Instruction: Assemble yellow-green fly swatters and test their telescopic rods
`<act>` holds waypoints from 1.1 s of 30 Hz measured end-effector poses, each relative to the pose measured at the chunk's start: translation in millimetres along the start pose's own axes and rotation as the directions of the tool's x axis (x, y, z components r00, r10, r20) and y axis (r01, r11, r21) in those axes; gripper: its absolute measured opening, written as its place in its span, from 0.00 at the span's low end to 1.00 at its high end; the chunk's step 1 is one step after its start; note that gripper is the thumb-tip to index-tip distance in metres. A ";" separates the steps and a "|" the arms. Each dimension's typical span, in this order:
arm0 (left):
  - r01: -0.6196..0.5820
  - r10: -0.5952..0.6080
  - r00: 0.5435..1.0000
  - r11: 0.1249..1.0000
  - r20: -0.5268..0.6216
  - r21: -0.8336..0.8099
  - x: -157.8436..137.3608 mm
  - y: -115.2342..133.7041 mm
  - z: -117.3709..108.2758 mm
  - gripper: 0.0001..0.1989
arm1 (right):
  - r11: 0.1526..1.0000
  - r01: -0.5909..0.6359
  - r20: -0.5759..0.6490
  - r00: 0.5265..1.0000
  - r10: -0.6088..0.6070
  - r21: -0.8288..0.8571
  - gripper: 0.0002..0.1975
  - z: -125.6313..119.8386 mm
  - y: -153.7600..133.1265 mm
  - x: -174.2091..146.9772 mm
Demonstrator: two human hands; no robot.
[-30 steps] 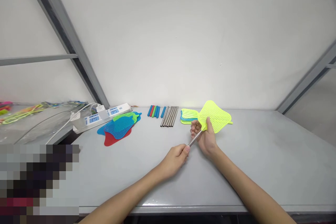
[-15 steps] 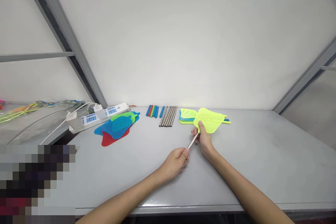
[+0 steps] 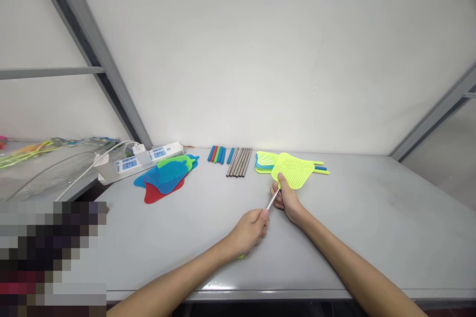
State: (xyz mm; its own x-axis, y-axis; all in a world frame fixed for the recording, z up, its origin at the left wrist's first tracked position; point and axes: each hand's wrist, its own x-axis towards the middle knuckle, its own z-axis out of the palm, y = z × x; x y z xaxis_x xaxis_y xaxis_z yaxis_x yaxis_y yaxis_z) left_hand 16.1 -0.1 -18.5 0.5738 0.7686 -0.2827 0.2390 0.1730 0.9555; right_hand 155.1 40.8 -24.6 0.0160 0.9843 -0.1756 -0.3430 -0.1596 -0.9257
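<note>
A yellow-green fly swatter with a perforated head and a metal rod is held between both hands, tilted above the table. My right hand pinches it where the head meets the rod, thumb on top. Closed around the lower end is my left hand, and a bit of yellow-green handle shows under that wrist. Behind the held swatter lie other swatters, yellow-green and blue, their handles pointing right. Several metal rods lie side by side left of them, next to several coloured handle grips.
Loose swatter heads in blue, green and red overlap on the left of the grey table. Behind them stands a white power strip with plugs and cables. Plastic-wrapped items lie at far left. A wall closes the back.
The view has shifted slightly. Both hands keep their grips on the swatter, and a bit of its yellow-green handle now shows below my left wrist.
</note>
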 end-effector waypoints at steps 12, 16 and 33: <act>0.128 -0.025 0.972 0.891 0.233 -0.436 -4.0 5.7 1.2 0.15 | 0.998 0.029 -0.054 0.998 -0.031 -0.049 0.26 10.7 -5.1 -11.6; 0.305 -0.040 0.906 0.753 0.421 -0.583 -2.9 12.8 -7.6 0.14 | 0.999 0.030 -0.026 0.999 -0.029 0.036 0.26 11.6 -2.8 -12.5; 0.479 0.028 0.797 0.578 0.603 -0.661 -0.7 21.7 -19.2 0.14 | 0.983 0.175 0.090 0.981 -0.170 -0.052 0.27 7.6 -10.9 -11.2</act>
State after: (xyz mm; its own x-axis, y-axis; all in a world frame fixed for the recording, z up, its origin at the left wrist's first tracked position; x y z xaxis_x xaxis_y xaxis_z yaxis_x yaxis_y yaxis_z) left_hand 5.8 15.0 4.0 0.9365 0.2465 -0.2496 -0.1045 0.8752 0.4723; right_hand 151.5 32.1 -10.0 -0.0101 0.9998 0.0150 -0.2860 0.0115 -0.9582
